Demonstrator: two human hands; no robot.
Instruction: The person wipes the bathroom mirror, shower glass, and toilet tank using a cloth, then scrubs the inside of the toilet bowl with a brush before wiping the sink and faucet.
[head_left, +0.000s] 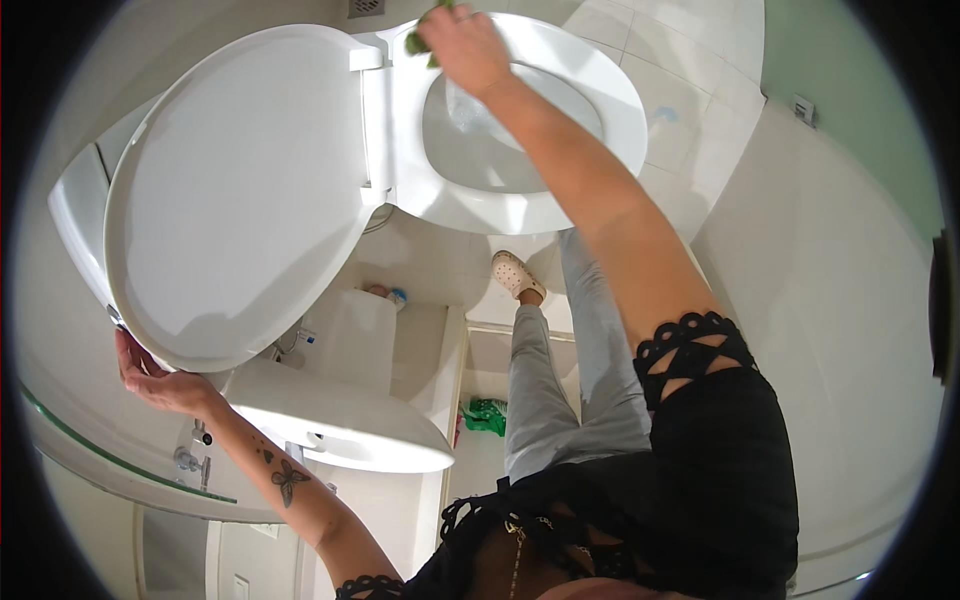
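A white toilet with its lid (240, 187) raised is before me. My right hand (465, 52) is closed around a green cloth or scrubber (417, 42) at the far hinge end of the toilet seat (450, 206). Below my right forearm is the bowl (480, 169), with churned, whitish water near its far side. My left hand (161, 382) is at the lid's near left edge, palm up, thumb apart from the fingers. Its fingertips reach close to a chrome flush lever (115, 315) on the cistern (79, 199). The lid's edge makes contact with the lever hard to judge.
A white washbasin (360, 442) juts out beside my left forearm. A glass shelf edge (120, 465) and a wall tap (191, 461) lie at lower left. My foot in a beige clog (517, 274) stands on the tiles near the bowl. A green bag (486, 415) lies behind.
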